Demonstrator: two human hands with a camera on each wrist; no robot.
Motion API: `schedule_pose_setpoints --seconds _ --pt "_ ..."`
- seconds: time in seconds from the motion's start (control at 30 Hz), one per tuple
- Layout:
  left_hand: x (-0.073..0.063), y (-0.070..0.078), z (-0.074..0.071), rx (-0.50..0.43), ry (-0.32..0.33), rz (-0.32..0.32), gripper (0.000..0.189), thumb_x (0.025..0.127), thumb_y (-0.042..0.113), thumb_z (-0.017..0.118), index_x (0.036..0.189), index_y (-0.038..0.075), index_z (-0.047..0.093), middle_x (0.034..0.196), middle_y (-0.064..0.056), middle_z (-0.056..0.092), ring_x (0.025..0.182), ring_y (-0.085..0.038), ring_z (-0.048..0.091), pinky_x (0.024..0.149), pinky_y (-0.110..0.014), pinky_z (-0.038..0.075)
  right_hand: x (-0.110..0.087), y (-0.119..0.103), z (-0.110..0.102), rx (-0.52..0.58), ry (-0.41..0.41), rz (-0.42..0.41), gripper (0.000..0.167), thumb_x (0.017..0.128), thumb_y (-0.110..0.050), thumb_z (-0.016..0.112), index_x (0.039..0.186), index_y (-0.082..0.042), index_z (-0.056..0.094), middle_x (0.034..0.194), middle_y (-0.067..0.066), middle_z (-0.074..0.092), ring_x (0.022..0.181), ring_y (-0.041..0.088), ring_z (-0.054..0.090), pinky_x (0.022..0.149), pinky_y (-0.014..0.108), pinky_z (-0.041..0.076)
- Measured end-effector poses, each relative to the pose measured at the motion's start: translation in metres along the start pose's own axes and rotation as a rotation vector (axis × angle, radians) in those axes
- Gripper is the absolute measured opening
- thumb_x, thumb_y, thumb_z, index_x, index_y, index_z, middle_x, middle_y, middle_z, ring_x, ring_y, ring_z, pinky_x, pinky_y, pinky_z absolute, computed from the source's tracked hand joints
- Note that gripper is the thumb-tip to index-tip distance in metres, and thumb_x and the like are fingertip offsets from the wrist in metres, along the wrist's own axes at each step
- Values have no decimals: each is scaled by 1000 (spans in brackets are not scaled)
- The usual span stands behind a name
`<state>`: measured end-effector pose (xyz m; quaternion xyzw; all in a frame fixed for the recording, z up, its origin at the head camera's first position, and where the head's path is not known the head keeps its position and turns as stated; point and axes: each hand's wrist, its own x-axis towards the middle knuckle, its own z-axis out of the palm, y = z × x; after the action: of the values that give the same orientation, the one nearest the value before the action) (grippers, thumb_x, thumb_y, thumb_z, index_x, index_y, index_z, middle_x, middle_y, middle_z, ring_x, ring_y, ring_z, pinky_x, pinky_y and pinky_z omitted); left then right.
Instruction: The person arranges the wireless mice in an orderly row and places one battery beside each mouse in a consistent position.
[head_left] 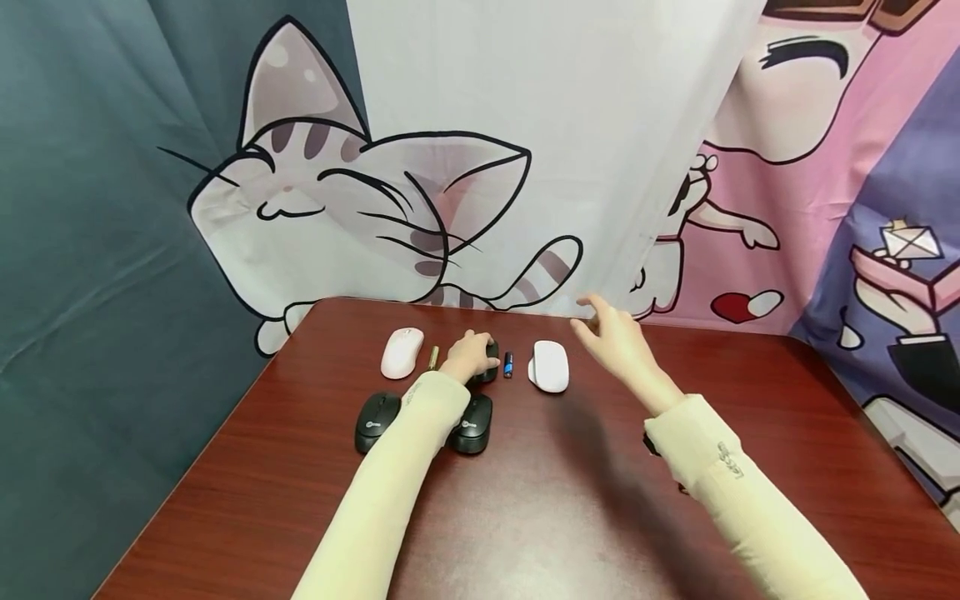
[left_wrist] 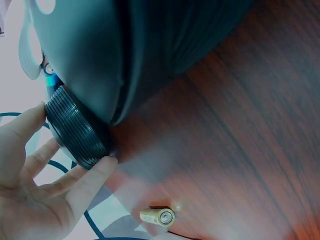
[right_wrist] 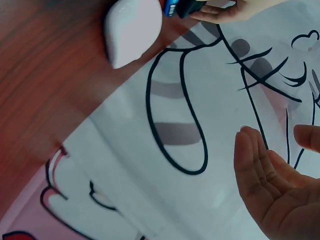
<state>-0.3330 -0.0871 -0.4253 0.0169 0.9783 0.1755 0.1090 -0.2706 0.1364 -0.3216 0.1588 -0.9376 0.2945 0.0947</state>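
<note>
My left hand point(head_left: 468, 357) grips a black mouse point(head_left: 488, 363) at the back of the group, thumb on one side and fingers on the other. In the left wrist view its ribbed side point(left_wrist: 77, 130) shows between the thumb and fingertips, on the wooden table. Right of it stands a blue battery point(head_left: 508, 365), then a white mouse point(head_left: 551, 367). A gold battery point(head_left: 433, 358) is on its left. Over the table's far right part hovers my right hand point(head_left: 617, 340), its fingers loosely bent and holding nothing, as the right wrist view also shows.
Two more black mice point(head_left: 472, 423) stand nearer on the table point(head_left: 525, 517), one partly behind the left sleeve. A pinkish-white mouse point(head_left: 402, 352) lies at the far left. Behind the table's back edge hangs a cartoon-printed curtain point(head_left: 465, 100).
</note>
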Motion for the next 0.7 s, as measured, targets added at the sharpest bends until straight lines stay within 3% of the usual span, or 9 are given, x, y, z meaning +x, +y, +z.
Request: schedule_pose_setpoints --seconds 0.17,0.3,0.43,0.7 --pt "13 -4 10 35 29 4 47 89 37 63 129 16 55 127 -16 49 101 -31 59 79 -42 49 -15 22 -8 -23 -44 4 31 93 -19 54 118 -1 56 92 19 70 82 31 66 76 48 48" --pt "1 2 5 12 16 -22 45 92 33 59 134 18 51 134 -17 45 112 -35 55 89 -47 47 -24 40 -12 -35 -53 17 25 92 -18 55 110 0 59 91 17 70 78 28 64 73 46 48" --pt "-10 7 2 23 64 -14 42 93 32 57 133 19 53 132 -16 47 113 -35 54 89 -48 47 -32 53 -15 -44 -51 25 21 92 -17 56 104 0 61 87 15 69 74 25 63 70 44 47" --pt "-13 11 7 96 155 59 38 92 32 59 128 17 57 128 -14 51 113 -33 51 85 -48 50 -46 68 -20 -63 -60 20 18 92 -18 56 98 -2 62 82 11 68 70 20 60 64 36 46"
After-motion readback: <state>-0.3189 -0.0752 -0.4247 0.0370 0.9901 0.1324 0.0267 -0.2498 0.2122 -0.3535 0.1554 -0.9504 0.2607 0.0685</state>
